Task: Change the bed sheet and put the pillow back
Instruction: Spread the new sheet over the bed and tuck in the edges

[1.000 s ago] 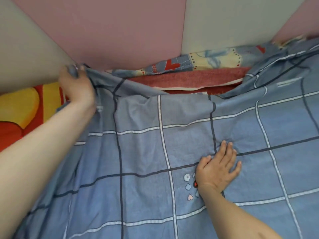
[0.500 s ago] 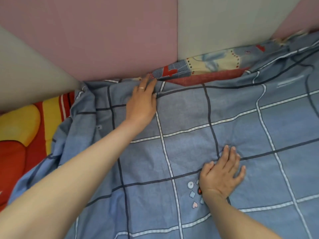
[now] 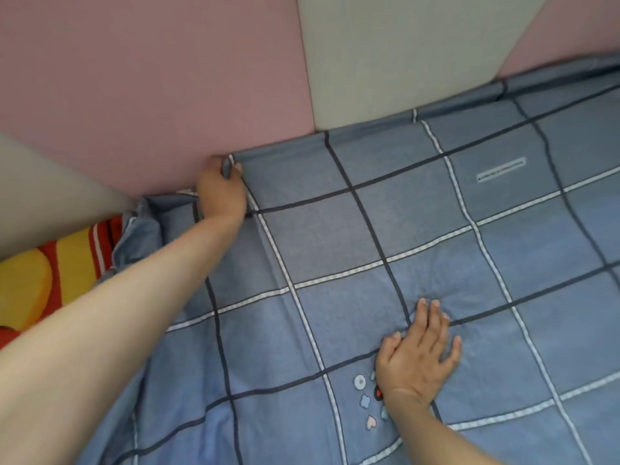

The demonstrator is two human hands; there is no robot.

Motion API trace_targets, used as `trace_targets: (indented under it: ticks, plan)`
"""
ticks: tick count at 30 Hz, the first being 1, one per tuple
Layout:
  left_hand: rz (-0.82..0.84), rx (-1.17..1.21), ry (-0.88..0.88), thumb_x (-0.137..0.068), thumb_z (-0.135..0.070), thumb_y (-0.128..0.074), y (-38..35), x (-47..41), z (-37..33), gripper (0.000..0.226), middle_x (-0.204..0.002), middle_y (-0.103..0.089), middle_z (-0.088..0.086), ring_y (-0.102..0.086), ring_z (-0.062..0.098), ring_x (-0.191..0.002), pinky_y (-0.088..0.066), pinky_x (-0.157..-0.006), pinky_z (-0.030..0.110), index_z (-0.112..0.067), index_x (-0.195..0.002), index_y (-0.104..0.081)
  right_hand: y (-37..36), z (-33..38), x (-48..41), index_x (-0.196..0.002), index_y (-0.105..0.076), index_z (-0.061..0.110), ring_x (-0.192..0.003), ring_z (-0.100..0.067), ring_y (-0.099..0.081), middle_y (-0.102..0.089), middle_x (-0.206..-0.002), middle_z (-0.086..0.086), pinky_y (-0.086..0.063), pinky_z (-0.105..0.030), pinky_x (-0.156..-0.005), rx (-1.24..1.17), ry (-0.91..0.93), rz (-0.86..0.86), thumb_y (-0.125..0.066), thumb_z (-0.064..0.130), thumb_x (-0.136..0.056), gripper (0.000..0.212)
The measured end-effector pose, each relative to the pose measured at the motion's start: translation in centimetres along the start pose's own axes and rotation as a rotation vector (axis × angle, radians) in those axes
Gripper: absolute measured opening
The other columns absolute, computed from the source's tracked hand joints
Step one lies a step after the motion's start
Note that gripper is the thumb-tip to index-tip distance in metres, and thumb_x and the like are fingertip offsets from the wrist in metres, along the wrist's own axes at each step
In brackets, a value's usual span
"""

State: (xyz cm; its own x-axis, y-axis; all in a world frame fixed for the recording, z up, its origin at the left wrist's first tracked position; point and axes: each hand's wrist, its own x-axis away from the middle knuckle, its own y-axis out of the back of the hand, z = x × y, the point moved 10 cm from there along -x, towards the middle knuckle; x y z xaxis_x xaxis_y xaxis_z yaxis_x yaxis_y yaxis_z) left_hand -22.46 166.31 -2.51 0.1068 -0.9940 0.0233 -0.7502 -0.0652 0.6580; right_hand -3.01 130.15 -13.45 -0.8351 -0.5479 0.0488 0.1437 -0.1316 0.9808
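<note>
A blue bed sheet [image 3: 419,209] with a dark and white grid covers most of the bed and runs up to the padded wall. My left hand [image 3: 221,191] grips a fold of the sheet's far edge right against the wall, fingers curled round the cloth. My right hand [image 3: 419,354] lies flat on the sheet near the bed's middle, fingers spread, pressing it down beside a small printed patch of hearts and flowers [image 3: 367,402]. No pillow is in view.
Pink and grey padded wall panels [image 3: 161,78] rise directly behind the bed. At the left, a red and yellow patterned cover [image 3: 40,280] shows where the blue sheet is bunched up near the corner [image 3: 144,229].
My left hand went from the left corner to the far edge and now grips the sheet there. The sheet now hides the red towel and cartoon cloth by the wall. My right hand stayed put.
</note>
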Motion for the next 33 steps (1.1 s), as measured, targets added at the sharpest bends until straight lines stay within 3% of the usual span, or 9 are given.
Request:
trace_targets:
  ticks: [4, 8, 14, 17, 22, 24, 28, 30, 33]
  plan:
    - [-0.166, 0.014, 0.154, -0.093, -0.008, -0.051, -0.9, 1.8, 2.2, 0.016, -0.116, -0.055, 0.022, -0.052, 0.025, -0.103, -0.033, -0.095, 0.03, 0.0, -0.105, -0.056, -0.3, -0.2, 0.1, -0.146, -0.029, 0.007, -0.137, -0.028, -0.027, -0.034, -0.151, -0.013, -0.004, -0.045, -0.115, 0.011, 0.0, 0.007, -0.03, 0.03, -0.081, 0.069]
    - [-0.099, -0.236, 0.078, -0.088, -0.026, -0.06, -2.8, 4.4, -0.2, 0.066, -0.149, -0.017, 0.024, -0.022, 0.035, -0.139, -0.012, -0.113, 0.038, 0.0, -0.139, -0.027, -0.4, -0.1, 0.0, -0.146, -0.028, 0.007, -0.137, -0.028, -0.028, -0.034, -0.151, -0.012, -0.003, -0.045, -0.116, 0.012, 0.002, 0.028, -0.031, 0.03, -0.08, 0.07]
    - [0.718, -0.789, -1.012, -0.081, -0.061, -0.055, -13.2, 20.3, -5.5, 0.085, -0.159, 0.012, 0.005, 0.021, 0.034, -0.143, 0.021, -0.105, 0.061, -0.035, -0.15, -0.014, -0.5, 0.0, 0.0, -0.146, -0.029, 0.01, -0.137, -0.028, -0.028, -0.034, -0.152, -0.012, -0.005, -0.046, -0.116, 0.016, 0.014, 0.028, -0.034, 0.03, -0.079, 0.07]
    - [0.724, -0.95, -0.759, -0.076, -0.073, -0.052, -14.3, 15.8, -1.3, 0.1, -0.156, 0.025, -0.005, 0.025, 0.033, -0.141, 0.016, -0.105, 0.068, -0.043, -0.147, 0.011, -0.5, 0.0, 0.0, -0.148, -0.027, 0.016, -0.137, -0.028, -0.028, -0.034, -0.151, -0.012, -0.005, -0.045, -0.116, 0.016, 0.02, 0.014, -0.033, 0.03, -0.081, 0.068]
    - [0.466, -0.853, -0.277, -0.091, -0.064, -0.032, -9.6, 7.6, 1.6, 0.078, -0.16, 0.011, 0.0, 0.007, 0.039, -0.144, 0.008, -0.108, 0.066, -0.034, -0.15, 0.008, -0.7, 0.1, -0.1, -0.149, -0.023, 0.024, -0.137, -0.029, -0.028, -0.032, -0.152, -0.012, -0.004, -0.045, -0.115, 0.038, 0.03, 0.035, -0.032, 0.031, -0.083, 0.067]
    - [0.384, -0.875, -0.461, -0.093, -0.053, -0.039, -10.3, 10.3, -0.4, 0.078, -0.159, 0.008, 0.01, 0.007, 0.039, -0.144, 0.009, -0.108, 0.065, -0.024, -0.152, 0.002, -0.7, 0.2, -0.1, -0.15, -0.021, 0.024, -0.137, -0.029, -0.028, -0.031, -0.152, -0.012, -0.005, -0.046, -0.115, 0.033, 0.026, 0.034, -0.032, 0.031, -0.083, 0.068]
    - [0.655, -0.751, -1.334, -0.085, -0.056, -0.041, -16.5, 22.5, -4.3, 0.071, -0.157, -0.021, 0.004, -0.01, 0.04, -0.143, 0.003, -0.102, 0.072, -0.031, -0.149, -0.025, -0.4, 0.0, 0.0, -0.149, -0.023, 0.023, -0.136, -0.029, -0.03, -0.032, -0.151, -0.012, -0.008, -0.047, -0.114, 0.039, 0.017, 0.013, -0.033, 0.029, -0.081, 0.069]
    - [0.706, -0.808, -1.346, -0.081, -0.069, -0.031, -19.6, 21.3, -5.0, 0.077, -0.159, -0.016, -0.002, -0.005, 0.04, -0.145, 0.001, -0.099, 0.078, -0.036, -0.149, -0.019, -0.4, 0.0, -0.1, -0.149, -0.025, 0.021, -0.136, -0.029, -0.031, -0.033, -0.151, -0.012, -0.008, -0.047, -0.114, 0.042, 0.02, -0.002, -0.033, 0.03, -0.081, 0.069]
    - [0.594, -0.828, -1.031, -0.074, -0.081, -0.03, -21.0, 13.4, -5.3, 0.088, -0.16, -0.001, -0.009, 0.005, 0.035, -0.146, -0.001, -0.099, 0.078, -0.042, -0.15, -0.006, -0.8, 0.1, 0.0, -0.149, -0.023, 0.02, -0.137, -0.029, -0.029, -0.03, -0.152, -0.011, -0.006, -0.046, -0.115, 0.061, 0.039, -0.027, -0.032, 0.031, -0.081, 0.069]
